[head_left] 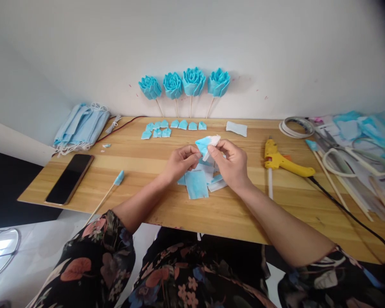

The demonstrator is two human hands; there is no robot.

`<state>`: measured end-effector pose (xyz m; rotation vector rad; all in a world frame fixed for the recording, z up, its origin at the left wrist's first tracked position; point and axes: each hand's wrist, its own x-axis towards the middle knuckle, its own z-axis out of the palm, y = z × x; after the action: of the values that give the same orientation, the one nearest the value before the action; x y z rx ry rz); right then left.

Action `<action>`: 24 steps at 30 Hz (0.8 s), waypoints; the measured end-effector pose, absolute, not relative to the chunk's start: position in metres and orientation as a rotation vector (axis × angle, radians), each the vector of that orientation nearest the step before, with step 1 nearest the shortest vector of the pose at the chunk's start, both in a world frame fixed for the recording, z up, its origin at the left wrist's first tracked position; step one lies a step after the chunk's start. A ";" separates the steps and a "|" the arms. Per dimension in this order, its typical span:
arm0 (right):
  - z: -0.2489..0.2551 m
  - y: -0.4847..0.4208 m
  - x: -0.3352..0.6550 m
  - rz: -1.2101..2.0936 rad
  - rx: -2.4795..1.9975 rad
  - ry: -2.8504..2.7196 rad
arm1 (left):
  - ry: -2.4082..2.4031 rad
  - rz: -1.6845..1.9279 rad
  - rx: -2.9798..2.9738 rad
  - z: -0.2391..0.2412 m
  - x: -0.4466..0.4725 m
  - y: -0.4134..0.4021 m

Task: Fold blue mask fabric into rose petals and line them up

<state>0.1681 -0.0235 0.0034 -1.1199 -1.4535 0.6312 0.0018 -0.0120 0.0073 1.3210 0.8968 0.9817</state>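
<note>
You're holding a folded blue-and-white piece (204, 143) over the desk (167, 203).
Your left hand (181, 162) and right hand (232, 163) are pinching it above loose squares (196, 186); blue flowers (194, 82) are lining the wall (192, 34), a glue gun (277, 161) is lying right, a phone (69, 179) and blue-tipped stick (103, 196) left.

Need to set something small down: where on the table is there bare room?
The table is bare between the phone and the left blue-tipped stick, between that stick and the left hand, and between the right hand and the glue gun. It is crowded beneath the hands, with cut pieces, and at the right end, with scissors and scraps.
</note>
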 end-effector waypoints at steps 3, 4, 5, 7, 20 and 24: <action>0.001 -0.020 0.169 0.698 -1.112 -1.367 | 0.876 0.974 1.310 0.006 0.000 -0.012; 0.000 -0.019 0.169 0.715 -1.111 -1.343 | 0.877 0.968 1.313 0.006 0.000 -0.012; -0.001 -0.018 0.169 0.727 -1.114 -1.327 | 0.881 0.965 1.315 0.006 -0.001 -0.011; -0.002 -0.017 0.169 0.737 -1.117 -1.320 | 0.895 0.961 1.316 0.005 -0.001 -0.011; -0.001 -0.021 0.166 0.797 -1.098 -1.360 | 0.910 0.959 1.318 0.001 0.001 -0.008; -0.002 -0.021 0.166 0.789 -1.103 -1.370 | 0.919 0.940 1.319 0.001 0.001 -0.008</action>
<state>0.1664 -0.0207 -0.0023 -1.1033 -1.3700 0.7890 0.0006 -0.0080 0.0010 1.3192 0.9194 0.9402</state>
